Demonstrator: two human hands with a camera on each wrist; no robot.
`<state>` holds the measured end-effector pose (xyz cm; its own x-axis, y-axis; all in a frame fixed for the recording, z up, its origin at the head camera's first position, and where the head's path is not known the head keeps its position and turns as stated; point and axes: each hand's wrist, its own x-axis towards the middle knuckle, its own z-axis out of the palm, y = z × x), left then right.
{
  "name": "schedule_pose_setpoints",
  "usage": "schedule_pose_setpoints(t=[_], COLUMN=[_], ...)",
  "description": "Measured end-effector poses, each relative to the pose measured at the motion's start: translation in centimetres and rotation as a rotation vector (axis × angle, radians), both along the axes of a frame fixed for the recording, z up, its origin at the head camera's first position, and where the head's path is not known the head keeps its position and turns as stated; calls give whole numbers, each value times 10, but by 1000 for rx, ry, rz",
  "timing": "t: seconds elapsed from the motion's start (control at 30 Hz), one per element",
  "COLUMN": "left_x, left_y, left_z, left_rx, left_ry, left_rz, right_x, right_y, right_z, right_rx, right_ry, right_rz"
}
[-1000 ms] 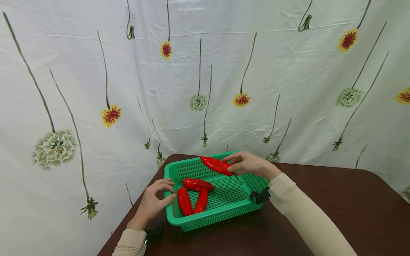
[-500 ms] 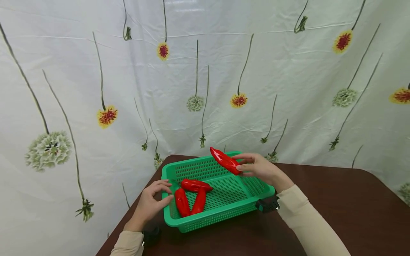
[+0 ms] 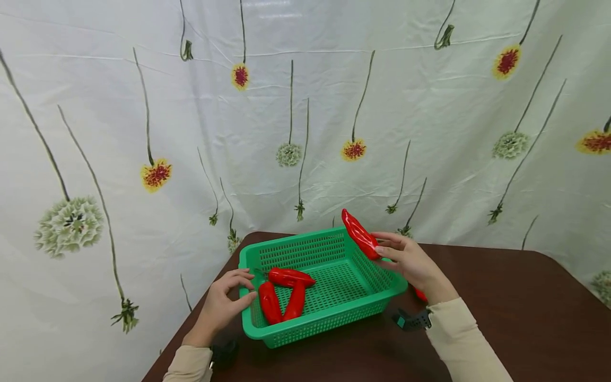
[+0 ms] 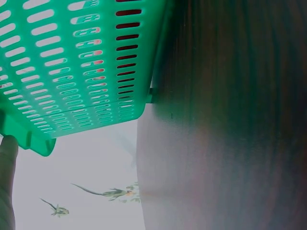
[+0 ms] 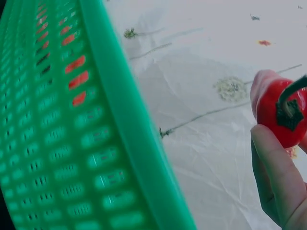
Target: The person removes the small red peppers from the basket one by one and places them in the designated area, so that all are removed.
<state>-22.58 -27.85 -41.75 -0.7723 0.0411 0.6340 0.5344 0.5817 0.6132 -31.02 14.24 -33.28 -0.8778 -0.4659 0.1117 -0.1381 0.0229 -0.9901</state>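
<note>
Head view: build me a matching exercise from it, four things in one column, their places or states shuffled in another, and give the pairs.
Things
1. Left hand
2. Right hand
3. Green slotted basket
4. Flower-print cloth

Places or states
A. Hangs beyond the table
B. Contains three red peppers
C. At the basket's left rim
D. Grips a raised long red pepper

Pairs: 1-C, 2-D, 3-B, 4-A

White creased cloth (image 3: 324,122) printed with flowers, dark brown table (image 3: 515,302), rounded corner
</note>
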Motion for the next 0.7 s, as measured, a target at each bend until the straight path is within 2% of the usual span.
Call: schedule_pose_setpoints(t=[0.27,0.7], left_x=[2,0], left_y=[1,1], left_z=[2,1], left_rx=[0,-7], left_ry=[9,4], left_rz=[-12,-3], right_x=[-2,-5], right_y=[18,45], right_z=[-5,-26], right_rx=[-13,5], right_ry=[-6,-27], right_rz=[-108,-267])
